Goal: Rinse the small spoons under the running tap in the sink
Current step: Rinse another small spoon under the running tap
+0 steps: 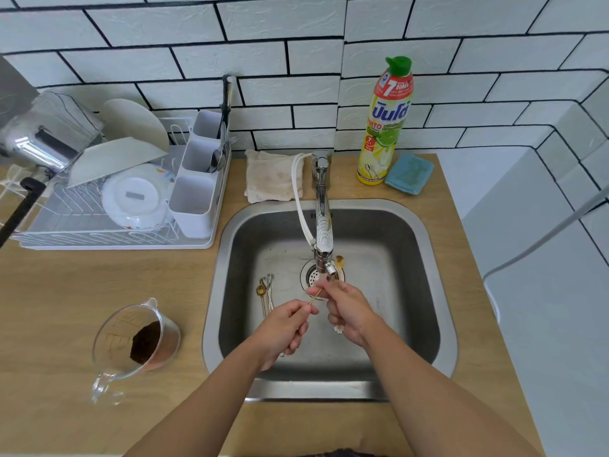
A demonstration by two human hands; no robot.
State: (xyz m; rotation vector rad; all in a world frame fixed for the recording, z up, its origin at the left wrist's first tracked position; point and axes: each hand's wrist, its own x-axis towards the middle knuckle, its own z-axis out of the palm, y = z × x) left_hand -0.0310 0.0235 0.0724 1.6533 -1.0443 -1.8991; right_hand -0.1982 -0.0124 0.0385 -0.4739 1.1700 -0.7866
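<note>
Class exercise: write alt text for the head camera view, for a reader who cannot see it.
Two hands hold small spoons under the tap over a steel sink: the left hand pinches a thin gold handle, the right hand grips a flower-ended spoon. More spoons lie in the basin.

— What is sitting along the back edge of the light wooden countertop (82,291)?

— A yellow dish-soap bottle with a green cap (385,123) is standing upright there, with a folded blue cloth (408,173) lying just beside it and a stained beige rag (270,174) lying further left.

— And toward the left edge?

— A white wire dish rack (108,209) is holding white plates and an upturned bowl. Nearer the front, a clear glass measuring jug (136,338) is holding something dark brown.
</note>
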